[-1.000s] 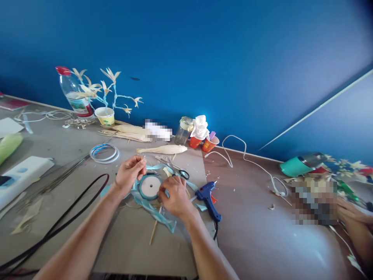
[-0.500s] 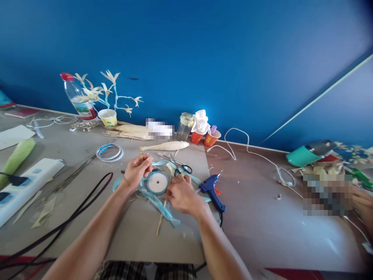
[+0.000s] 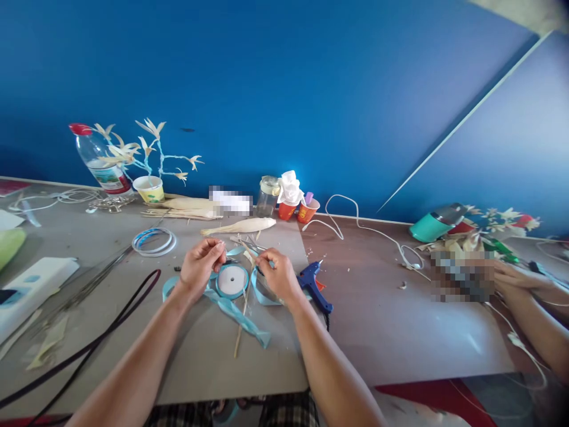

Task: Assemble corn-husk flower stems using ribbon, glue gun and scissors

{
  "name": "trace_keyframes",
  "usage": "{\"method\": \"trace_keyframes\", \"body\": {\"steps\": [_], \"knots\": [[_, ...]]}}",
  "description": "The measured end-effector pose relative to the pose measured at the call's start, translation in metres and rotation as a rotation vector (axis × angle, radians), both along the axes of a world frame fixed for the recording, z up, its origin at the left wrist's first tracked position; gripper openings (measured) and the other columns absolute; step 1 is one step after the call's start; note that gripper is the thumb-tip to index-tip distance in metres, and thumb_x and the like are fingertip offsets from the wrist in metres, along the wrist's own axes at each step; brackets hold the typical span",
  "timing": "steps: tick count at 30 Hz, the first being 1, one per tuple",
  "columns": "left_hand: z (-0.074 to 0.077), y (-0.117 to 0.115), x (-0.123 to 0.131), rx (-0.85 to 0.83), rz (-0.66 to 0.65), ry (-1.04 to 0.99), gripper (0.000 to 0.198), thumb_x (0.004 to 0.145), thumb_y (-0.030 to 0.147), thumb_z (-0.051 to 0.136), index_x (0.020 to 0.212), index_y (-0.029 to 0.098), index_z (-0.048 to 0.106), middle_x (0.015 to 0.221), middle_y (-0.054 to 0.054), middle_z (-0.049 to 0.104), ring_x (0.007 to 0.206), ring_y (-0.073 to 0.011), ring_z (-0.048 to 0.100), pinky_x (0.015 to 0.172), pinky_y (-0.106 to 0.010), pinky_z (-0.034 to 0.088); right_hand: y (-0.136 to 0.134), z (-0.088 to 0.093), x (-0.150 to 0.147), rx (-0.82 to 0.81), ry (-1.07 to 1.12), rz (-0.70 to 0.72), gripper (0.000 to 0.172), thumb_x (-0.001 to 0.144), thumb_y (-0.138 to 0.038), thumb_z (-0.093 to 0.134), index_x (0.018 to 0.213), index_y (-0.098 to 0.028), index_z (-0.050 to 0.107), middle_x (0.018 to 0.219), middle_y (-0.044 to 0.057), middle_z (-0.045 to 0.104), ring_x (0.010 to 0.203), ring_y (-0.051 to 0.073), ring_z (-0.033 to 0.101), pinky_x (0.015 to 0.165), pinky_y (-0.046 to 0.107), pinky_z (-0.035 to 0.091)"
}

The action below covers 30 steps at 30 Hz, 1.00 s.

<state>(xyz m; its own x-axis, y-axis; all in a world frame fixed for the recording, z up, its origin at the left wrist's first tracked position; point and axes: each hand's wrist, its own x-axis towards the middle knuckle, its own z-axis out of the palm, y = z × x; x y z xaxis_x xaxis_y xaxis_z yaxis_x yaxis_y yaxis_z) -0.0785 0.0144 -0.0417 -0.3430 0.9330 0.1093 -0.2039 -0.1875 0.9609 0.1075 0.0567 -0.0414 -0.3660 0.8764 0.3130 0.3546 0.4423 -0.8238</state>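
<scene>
My left hand [image 3: 201, 268] is closed in a pinch, thumb against fingers, above the table. What sits at its fingertips is too small to make out. My right hand [image 3: 279, 274] pinches a light blue ribbon [image 3: 256, 289], which hangs in a loop below the fingers. Between the hands lies a ribbon spool [image 3: 232, 280] with a white face and blue edge. More blue ribbon [image 3: 240, 317] trails in front of it, across a thin dry stalk [image 3: 239, 338]. Scissors [image 3: 251, 244] lie behind my right hand, their handles mostly hidden.
A blue glue gun [image 3: 315, 286] lies right of my right hand. Rolls of ribbon or tape [image 3: 154, 243], a dried husk bundle [image 3: 240, 226] and a cup with husk flowers [image 3: 149, 190] stand behind. A dark cable [image 3: 111, 329] loops at left. Another person's hands [image 3: 518, 279] are at far right.
My right hand has risen from beside the scissors and now pulls up the blue ribbon. My left hand keeps its pinch. The view has turned right, showing more of the other person's arms.
</scene>
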Motion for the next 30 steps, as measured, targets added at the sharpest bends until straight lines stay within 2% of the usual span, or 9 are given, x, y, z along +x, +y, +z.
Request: {"method": "trace_keyframes", "body": {"steps": [4, 8, 11, 16, 20, 25, 30], "knots": [[-0.005, 0.0, 0.004, -0.031, -0.066, 0.057, 0.024, 0.072, 0.034, 0.069, 0.083, 0.015, 0.059, 0.056, 0.003, 0.057, 0.044, -0.0064, 0.043, 0.045, -0.02, 0.033, -0.006, -0.002, -0.009, -0.033, 0.096, 0.028, 0.016, 0.08, -0.021, 0.049, 0.067, -0.017, 0.058, 0.07, 0.001, 0.059, 0.069, 0.014, 0.055, 0.067, 0.023, 0.042], [-0.003, 0.0, 0.01, -0.106, -0.156, 0.035, 0.031, 0.071, 0.036, 0.069, 0.092, 0.014, 0.062, 0.055, 0.002, 0.056, 0.044, -0.0073, 0.044, 0.044, -0.02, 0.033, -0.009, 0.001, -0.012, 0.0, 0.164, 0.057, 0.016, 0.079, -0.02, 0.048, 0.066, -0.018, 0.056, 0.073, 0.002, 0.059, 0.072, 0.014, 0.056, 0.071, 0.024, 0.043], [-0.002, -0.001, 0.013, -0.118, -0.196, -0.019, 0.031, 0.069, 0.036, 0.07, 0.09, 0.014, 0.063, 0.055, 0.002, 0.056, 0.043, -0.0074, 0.044, 0.043, -0.02, 0.032, -0.012, 0.003, -0.014, 0.041, 0.083, 0.055, 0.014, 0.078, -0.019, 0.049, 0.066, -0.018, 0.057, 0.073, 0.002, 0.061, 0.073, 0.014, 0.056, 0.073, 0.026, 0.042], [-0.001, -0.004, 0.016, -0.097, -0.191, -0.003, 0.023, 0.07, 0.036, 0.07, 0.07, 0.015, 0.06, 0.052, 0.002, 0.053, 0.043, -0.0066, 0.042, 0.042, -0.02, 0.031, -0.02, 0.004, -0.017, 0.126, -0.123, 0.049, 0.012, 0.076, -0.015, 0.052, 0.067, -0.019, 0.059, 0.078, 0.001, 0.065, 0.08, 0.015, 0.058, 0.085, 0.032, 0.034], [0.002, -0.005, 0.017, -0.069, -0.124, -0.049, 0.022, 0.07, 0.033, 0.07, 0.064, 0.015, 0.058, 0.05, 0.003, 0.051, 0.042, -0.005, 0.038, 0.043, -0.019, 0.031, -0.022, 0.005, -0.018, 0.137, -0.173, 0.072, 0.011, 0.076, -0.013, 0.052, 0.068, -0.018, 0.058, 0.077, 0.0, 0.064, 0.08, 0.014, 0.058, 0.086, 0.032, 0.031], [0.005, -0.002, 0.008, -0.02, 0.014, -0.163, 0.018, 0.069, 0.03, 0.07, 0.069, 0.016, 0.059, 0.05, 0.005, 0.049, 0.041, -0.005, 0.037, 0.053, -0.023, 0.041, -0.023, 0.007, -0.016, 0.115, -0.151, 0.136, 0.013, 0.072, -0.009, 0.051, 0.064, -0.018, 0.055, 0.075, -0.001, 0.063, 0.08, 0.014, 0.057, 0.087, 0.031, 0.032], [0.007, 0.002, -0.01, 0.032, 0.156, -0.237, 0.019, 0.068, 0.029, 0.07, 0.073, 0.018, 0.056, 0.048, 0.009, 0.049, 0.037, -0.0032, 0.034, 0.06, -0.024, 0.046, -0.017, 0.0, -0.016, 0.002, -0.003, 0.164, 0.014, 0.076, -0.018, 0.051, 0.063, -0.018, 0.055, 0.068, -0.001, 0.059, 0.067, 0.012, 0.054, 0.07, 0.024, 0.041]]}}
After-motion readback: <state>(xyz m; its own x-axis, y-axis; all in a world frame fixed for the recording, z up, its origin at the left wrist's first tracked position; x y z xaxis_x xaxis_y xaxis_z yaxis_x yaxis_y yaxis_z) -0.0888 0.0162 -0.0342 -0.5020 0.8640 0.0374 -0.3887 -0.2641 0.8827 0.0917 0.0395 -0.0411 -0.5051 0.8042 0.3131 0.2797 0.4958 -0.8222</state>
